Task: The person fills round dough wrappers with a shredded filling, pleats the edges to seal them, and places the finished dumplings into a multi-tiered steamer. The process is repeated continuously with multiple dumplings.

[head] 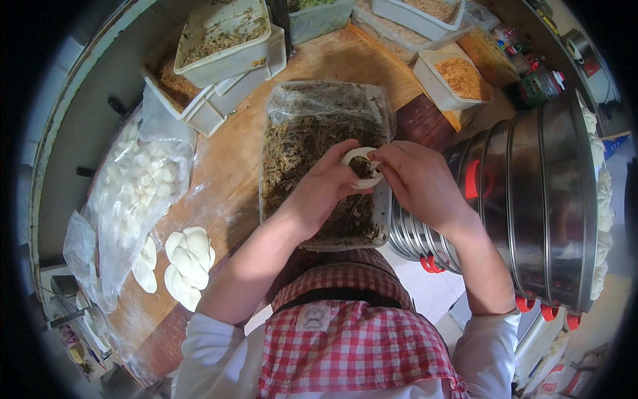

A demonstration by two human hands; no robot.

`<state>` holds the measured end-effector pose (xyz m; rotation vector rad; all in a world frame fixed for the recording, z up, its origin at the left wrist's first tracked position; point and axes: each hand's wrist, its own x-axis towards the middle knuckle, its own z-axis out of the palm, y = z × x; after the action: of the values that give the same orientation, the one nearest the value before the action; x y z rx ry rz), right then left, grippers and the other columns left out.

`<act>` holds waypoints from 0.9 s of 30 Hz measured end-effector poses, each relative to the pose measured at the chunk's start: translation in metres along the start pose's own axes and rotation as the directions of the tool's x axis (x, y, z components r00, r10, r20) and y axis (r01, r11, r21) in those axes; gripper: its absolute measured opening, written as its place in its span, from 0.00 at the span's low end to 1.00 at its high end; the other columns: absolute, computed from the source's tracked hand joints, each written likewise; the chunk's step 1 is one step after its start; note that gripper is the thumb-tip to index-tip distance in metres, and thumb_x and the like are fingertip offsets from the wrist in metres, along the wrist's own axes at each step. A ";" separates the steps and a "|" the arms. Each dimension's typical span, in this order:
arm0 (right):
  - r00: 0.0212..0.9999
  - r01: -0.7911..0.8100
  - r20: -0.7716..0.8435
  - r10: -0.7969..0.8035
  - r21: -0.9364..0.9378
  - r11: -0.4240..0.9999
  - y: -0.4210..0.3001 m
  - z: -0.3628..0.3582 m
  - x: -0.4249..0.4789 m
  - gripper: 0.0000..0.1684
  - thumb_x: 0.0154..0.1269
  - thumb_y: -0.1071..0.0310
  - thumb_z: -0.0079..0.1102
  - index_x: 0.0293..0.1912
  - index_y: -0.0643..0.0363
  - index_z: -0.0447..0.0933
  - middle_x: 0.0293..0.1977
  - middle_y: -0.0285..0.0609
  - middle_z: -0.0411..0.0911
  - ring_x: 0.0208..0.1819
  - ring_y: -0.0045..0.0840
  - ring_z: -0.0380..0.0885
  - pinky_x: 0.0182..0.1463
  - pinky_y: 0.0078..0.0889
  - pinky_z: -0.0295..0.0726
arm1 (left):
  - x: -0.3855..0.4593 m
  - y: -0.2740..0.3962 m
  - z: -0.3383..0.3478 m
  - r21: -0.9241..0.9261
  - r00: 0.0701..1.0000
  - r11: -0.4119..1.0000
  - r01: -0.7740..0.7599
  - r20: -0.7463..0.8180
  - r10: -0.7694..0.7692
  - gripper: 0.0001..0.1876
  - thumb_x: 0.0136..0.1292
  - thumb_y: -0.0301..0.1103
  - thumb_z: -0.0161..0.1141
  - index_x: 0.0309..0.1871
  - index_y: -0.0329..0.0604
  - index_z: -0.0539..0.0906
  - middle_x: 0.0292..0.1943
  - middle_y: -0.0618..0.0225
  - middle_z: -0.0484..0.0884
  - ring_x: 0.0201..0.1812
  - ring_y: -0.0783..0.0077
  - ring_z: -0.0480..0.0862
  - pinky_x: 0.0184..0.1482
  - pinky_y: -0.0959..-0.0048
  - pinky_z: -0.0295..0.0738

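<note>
My left hand (pixel 326 187) cups a round of white dough (pixel 353 155) with dark chopped filling inside it. The thumb and fingers of my right hand (pixel 418 174) pinch gathered folds at the dough's right edge. Both hands are above a plastic tub (pixel 386 209) of dark green-brown chopped filling (pixel 286 154), with clear plastic film (pixel 329 99) over its far end. Flat dough wrappers (pixel 188 264) lie overlapped on the wooden worktop (pixel 219 184) to the left, beside a clear bag of small dough pieces (pixel 149 174).
A tall stack of metal steamer trays (pixel 528 199) with red handles stands at the right, white buns (pixel 603 219) on its top. Tubs of filling line the back, including an orange-brown one (pixel 461 77) and a stacked one (pixel 224 65). Bottles (pixel 543 87) stand at the back right.
</note>
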<state>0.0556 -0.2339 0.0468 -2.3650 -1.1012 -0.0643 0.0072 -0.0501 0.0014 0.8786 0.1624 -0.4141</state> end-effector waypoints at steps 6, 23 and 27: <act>0.997 0.003 -0.078 -0.011 -0.104 0.995 -0.012 0.000 0.001 0.16 0.55 0.76 0.56 0.46 0.58 0.72 0.33 0.45 0.77 0.37 0.41 0.79 0.38 0.43 0.78 | 0.003 -0.006 0.018 0.442 0.975 0.888 -0.128 -0.110 0.195 0.20 0.73 0.30 0.45 0.66 0.40 0.69 0.60 0.59 0.74 0.56 0.63 0.77 0.59 0.67 0.71; 0.973 -0.222 0.021 0.228 0.330 0.918 -0.036 -0.026 -0.007 0.14 0.60 0.79 0.57 0.47 0.64 0.73 0.31 0.49 0.78 0.34 0.44 0.80 0.35 0.31 0.78 | -0.003 -0.002 0.002 0.141 0.982 0.981 -0.132 0.150 0.111 0.29 0.77 0.52 0.36 0.74 0.45 0.59 0.54 0.63 0.76 0.45 0.74 0.79 0.37 0.75 0.76; 0.991 -0.129 0.064 0.116 0.262 0.956 -0.043 -0.016 -0.012 0.14 0.58 0.78 0.60 0.46 0.62 0.74 0.32 0.48 0.78 0.35 0.42 0.80 0.34 0.33 0.79 | -0.002 -0.025 0.000 0.072 0.974 0.987 -0.146 0.185 0.130 0.24 0.77 0.51 0.36 0.52 0.38 0.75 0.37 0.62 0.82 0.33 0.71 0.82 0.31 0.74 0.77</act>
<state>0.0187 -0.2267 0.0763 -2.1948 -0.9188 0.1750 -0.0050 -0.0636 -0.0160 0.9249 -0.0836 -0.3702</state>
